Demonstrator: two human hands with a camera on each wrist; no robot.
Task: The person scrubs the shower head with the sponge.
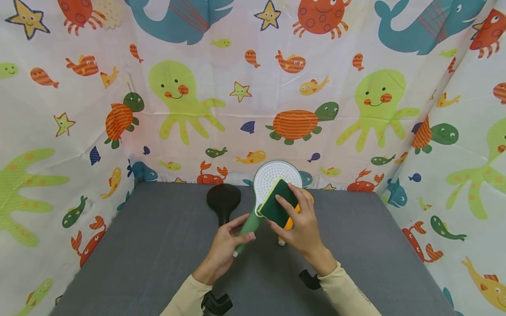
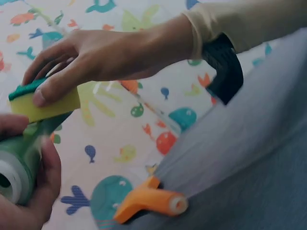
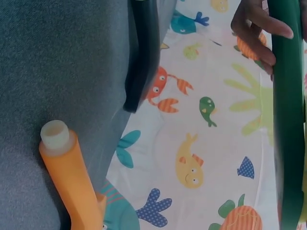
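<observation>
My left hand (image 1: 225, 245) grips the green handle (image 1: 250, 224) of a shower head whose white round face (image 1: 272, 173) tilts up toward the head camera. My right hand (image 1: 302, 224) pinches a sponge (image 1: 280, 202) with a dark green side and a yellow side, held against the lower part of that face. In the left wrist view, the right thumb lies on the sponge's yellow side (image 2: 53, 105), and the left fingers wrap the green handle (image 2: 31, 148). The right wrist view shows the green handle (image 3: 289, 105) beside the left fingers (image 3: 261, 28).
A black shower head (image 1: 223, 199) lies behind my left hand on the grey table (image 1: 158, 254). An orange one (image 3: 72, 177) lies behind the sponge and right hand, partly hidden. A patterned cloth (image 1: 245, 123) stands around the table's back and sides.
</observation>
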